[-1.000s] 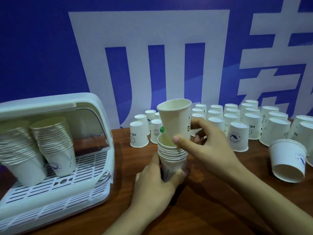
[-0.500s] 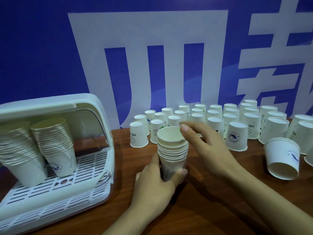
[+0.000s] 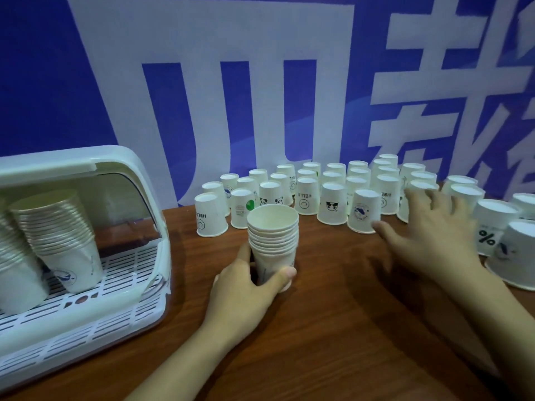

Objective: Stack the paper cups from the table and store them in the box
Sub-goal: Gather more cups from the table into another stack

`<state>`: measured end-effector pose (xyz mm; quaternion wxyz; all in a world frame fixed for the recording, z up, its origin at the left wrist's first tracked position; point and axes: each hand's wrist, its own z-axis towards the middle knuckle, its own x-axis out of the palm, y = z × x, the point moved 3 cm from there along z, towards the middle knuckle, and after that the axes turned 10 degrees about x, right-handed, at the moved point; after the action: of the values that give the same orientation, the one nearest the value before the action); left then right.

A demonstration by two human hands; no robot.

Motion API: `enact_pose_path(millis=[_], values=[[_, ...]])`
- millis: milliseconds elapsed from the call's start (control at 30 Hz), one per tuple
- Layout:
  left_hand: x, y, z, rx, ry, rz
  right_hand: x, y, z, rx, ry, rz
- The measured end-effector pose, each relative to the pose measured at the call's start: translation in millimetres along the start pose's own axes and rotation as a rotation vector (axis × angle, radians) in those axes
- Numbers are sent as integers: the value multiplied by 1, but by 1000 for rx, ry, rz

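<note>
Box [image 3: 144, 175]: far left, open, two tilted cup stacks [image 3: 55, 227] inside.
Left hand [image 3: 246, 287]: curled round one upright stack [image 3: 273, 241], about eight cups, on table [image 3: 333, 328].
Right hand [image 3: 428, 235]: fingers spread wide, blurred, at upturned cups [image 3: 333, 198], over thirty.

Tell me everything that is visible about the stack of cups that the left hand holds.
The stack of cups is made of white paper cups nested one inside another, mouths up, so their rolled rims form close rings under the top cup's open mouth. It stands upright on the brown wooden table, in front of the upside-down cups. The left hand grips its lower part, thumb on the front. A faint print shows low on the side. The right hand does not touch it.
</note>
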<state>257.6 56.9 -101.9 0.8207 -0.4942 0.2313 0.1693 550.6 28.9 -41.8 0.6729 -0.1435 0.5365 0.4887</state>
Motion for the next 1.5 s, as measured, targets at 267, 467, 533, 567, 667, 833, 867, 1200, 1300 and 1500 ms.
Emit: enact_pose_path(millis=[267,467,533,567,667,833,867,1200,1300,1500], values=[[0,-6,-2,7,5,-14,8,-23,-27,82,-44,214],[0,-3,-2,16,0,-20,17,-41,-24,256,200,359],[0,-2,-2,24,5,-7,17,-40,-25,247,252,393],[0,-2,-2,29,6,-1,18,-38,-26,233,263,413],[1,-3,-1,47,9,15,14,-27,-34,229,267,667],[3,-4,-3,63,20,29,6,-9,-44,-25,177,823],[3,-4,-3,61,7,35,4,-6,-45,-83,171,842],[-3,-11,-9,172,-187,25,19,7,-56,-325,293,777],[-9,-21,-12,337,-335,89,11,8,-60,-368,122,847],[-7,-59,-29,928,-368,87,4,26,-76,-771,-85,677]])
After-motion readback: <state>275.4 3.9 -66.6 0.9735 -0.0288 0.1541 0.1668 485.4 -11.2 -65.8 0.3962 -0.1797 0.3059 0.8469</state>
